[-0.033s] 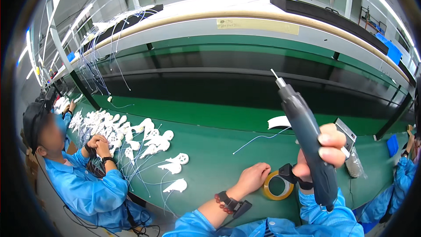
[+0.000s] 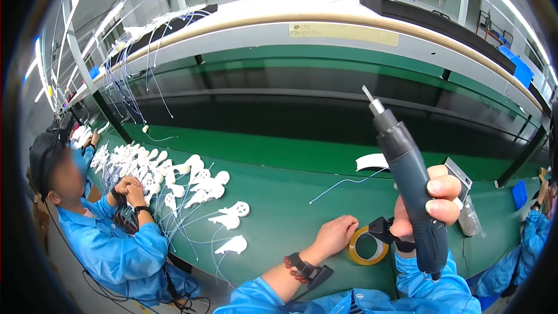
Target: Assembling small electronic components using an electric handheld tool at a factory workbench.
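A dark electric screwdriver (image 2: 410, 177) is gripped in my right hand (image 2: 439, 197), raised above the table. Its bit points up and away to the left, touching nothing. Fingers wrap round its body from the right side, and the thumb side is partly hidden behind it. My left hand (image 2: 338, 234) rests on the green table with its fingers curled in and nothing seen in them. Right beside it lies a roll of yellowish tape (image 2: 352, 254). Beyond the screwdriver, a white curved part (image 2: 370, 161) with a thin blue-white cable (image 2: 337, 184) lies on the table.
White plastic parts with cables (image 2: 232, 245) spread over the green table (image 2: 279, 197) at left. A co-worker (image 2: 110, 250) sits there, hands together; another person's sleeve (image 2: 523, 250) shows at right. A shelf (image 2: 244, 26) crosses above. A grey box (image 2: 458, 177) and clear bag (image 2: 469, 219) stand right.
The screwdriver in my right hand has shifted slightly to the right, and its bit tip sits a little higher. My left hand stays in place.
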Demonstrator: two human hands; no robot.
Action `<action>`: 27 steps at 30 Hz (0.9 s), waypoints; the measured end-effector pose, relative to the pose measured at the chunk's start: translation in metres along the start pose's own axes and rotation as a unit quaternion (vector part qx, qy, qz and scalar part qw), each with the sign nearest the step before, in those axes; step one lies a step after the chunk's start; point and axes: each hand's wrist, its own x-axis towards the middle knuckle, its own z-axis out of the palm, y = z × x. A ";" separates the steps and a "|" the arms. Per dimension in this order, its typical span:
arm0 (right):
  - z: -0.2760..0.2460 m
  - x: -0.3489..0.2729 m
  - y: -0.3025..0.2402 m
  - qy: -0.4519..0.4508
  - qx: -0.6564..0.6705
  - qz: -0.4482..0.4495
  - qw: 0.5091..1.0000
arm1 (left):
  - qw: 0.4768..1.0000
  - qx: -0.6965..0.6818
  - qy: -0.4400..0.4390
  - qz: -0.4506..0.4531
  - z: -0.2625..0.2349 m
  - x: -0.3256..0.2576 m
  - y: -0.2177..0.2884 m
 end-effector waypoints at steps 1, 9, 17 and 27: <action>0.003 0.002 0.000 0.023 0.023 -0.007 0.999 | 1.000 -0.005 -0.002 0.000 0.002 0.000 0.003; -0.025 -0.024 -0.022 -0.245 0.034 0.315 0.916 | 0.999 -0.010 0.023 0.030 -0.003 -0.003 -0.002; -0.035 -0.074 -0.001 -0.369 -0.064 0.408 0.833 | 1.000 0.016 -0.003 -0.018 -0.009 -0.002 0.003; -0.044 -0.081 0.000 -0.350 0.012 0.502 0.791 | 0.992 -0.040 0.043 -0.113 -0.013 0.003 0.016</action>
